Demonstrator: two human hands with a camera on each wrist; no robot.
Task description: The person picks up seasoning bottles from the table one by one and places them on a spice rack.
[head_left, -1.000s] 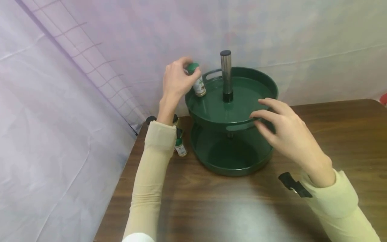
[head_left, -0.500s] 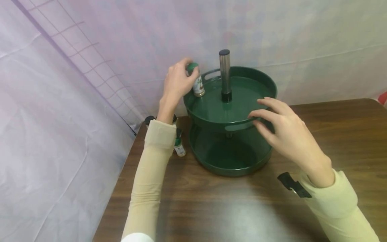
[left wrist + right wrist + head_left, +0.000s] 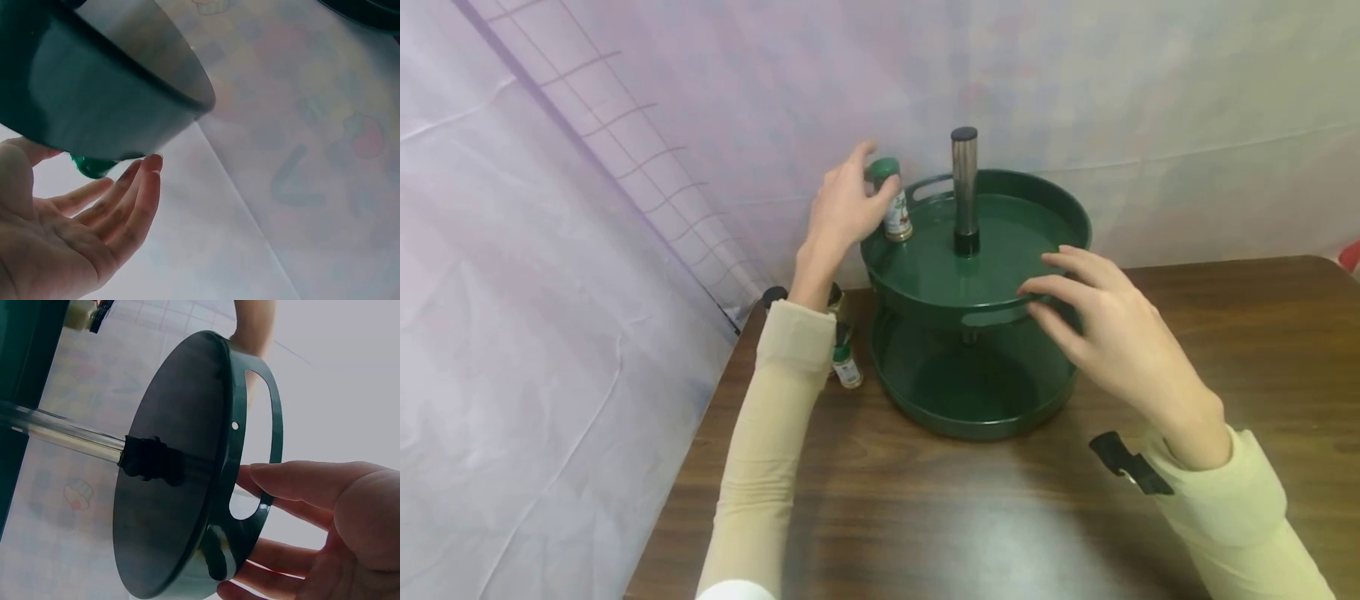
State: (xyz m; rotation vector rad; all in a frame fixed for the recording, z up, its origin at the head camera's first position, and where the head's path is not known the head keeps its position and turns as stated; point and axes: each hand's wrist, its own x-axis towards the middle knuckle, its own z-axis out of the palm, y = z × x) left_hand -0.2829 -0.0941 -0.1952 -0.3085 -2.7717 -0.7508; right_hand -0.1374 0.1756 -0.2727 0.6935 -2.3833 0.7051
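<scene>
Jar (image 3: 897,220) seems placed; upper tray (image 3: 1018,229) (perhaps steadied) is pinched by right hand (image 3: 1118,337); spread left hand (image 3: 845,204) should be withdrawn.

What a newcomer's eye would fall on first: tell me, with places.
Probably the green two-tier stand on the wooden table, its metal post rising from the upper tray. Next, perhaps, the green-capped jar inside that tray's left edge, with the left hand at its cap.
</scene>
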